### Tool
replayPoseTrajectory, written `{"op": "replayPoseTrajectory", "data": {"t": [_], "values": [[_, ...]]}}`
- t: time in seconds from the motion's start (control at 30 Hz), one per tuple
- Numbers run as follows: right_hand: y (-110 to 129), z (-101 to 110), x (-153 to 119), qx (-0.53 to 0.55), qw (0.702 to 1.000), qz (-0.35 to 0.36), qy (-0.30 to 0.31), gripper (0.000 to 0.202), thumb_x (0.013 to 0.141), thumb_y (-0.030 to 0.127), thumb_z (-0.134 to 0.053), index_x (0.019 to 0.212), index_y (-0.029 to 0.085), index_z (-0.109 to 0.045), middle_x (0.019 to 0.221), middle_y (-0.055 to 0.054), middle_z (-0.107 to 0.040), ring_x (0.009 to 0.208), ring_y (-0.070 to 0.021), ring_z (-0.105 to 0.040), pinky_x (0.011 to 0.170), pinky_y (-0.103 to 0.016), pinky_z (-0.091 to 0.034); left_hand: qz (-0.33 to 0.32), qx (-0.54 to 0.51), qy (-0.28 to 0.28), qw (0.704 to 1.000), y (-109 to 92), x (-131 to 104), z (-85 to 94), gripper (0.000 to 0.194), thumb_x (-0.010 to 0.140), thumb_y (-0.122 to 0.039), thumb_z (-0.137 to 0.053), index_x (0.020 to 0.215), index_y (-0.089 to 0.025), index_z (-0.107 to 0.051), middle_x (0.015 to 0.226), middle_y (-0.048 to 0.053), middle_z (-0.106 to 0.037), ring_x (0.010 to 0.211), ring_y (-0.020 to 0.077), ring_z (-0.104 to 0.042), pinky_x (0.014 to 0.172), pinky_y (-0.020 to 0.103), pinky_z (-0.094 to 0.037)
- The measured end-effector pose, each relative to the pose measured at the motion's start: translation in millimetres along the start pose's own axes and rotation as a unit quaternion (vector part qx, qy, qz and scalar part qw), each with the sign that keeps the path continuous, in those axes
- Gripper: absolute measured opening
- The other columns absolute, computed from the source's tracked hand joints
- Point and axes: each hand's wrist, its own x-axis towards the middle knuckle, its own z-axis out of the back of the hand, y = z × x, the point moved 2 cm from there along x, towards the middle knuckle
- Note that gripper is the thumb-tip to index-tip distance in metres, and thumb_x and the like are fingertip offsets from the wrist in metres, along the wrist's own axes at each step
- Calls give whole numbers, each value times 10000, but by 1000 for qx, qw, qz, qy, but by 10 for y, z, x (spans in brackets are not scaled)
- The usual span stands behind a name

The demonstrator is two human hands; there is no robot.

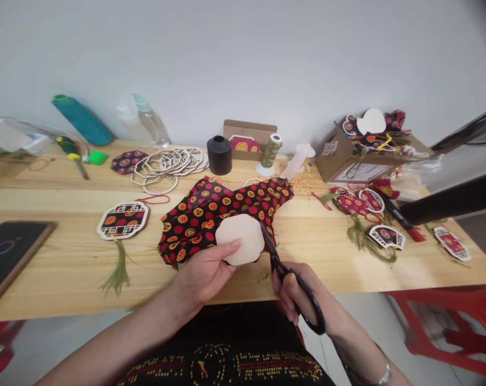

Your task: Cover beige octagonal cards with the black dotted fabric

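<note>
Above table (146,289), L hand (208,273) palm-up w/ card (239,239), R hand (297,289) gripping scissors (303,292).

A pale, blank card (240,236) with rounded corners overlaps the near part of a black fabric (226,202), patterned with red dots and orange-yellow flowers, irregular in outline and spread across the wooden surface (74,273). Black-handled scissors (280,265) slant beside the card's right edge, blades pointing away from the person.

Wooden surface (77,268): dark phone (15,252), far left; teal cylinder (83,120) and clear bottle (154,128), near the wall (210,59); black spool (219,155); cardboard box (327,161), right. Beneath, lower right: red stool (447,321).
</note>
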Motion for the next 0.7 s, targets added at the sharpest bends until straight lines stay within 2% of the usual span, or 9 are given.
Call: {"op": "replayPoseTrajectory", "data": {"t": [0.7], "values": [[-67, -11, 82, 40, 999, -4, -16, 594, 748, 796, -429, 661, 208, -434, 403, 58, -430, 319, -77, -406, 318, -206, -270, 8, -5, 5, 1000, -18, 28, -8, 658, 824, 21, -535, 1437, -159, -379, 1197, 117, -684, 1095, 253, -640, 1060, 422, -426]]}}
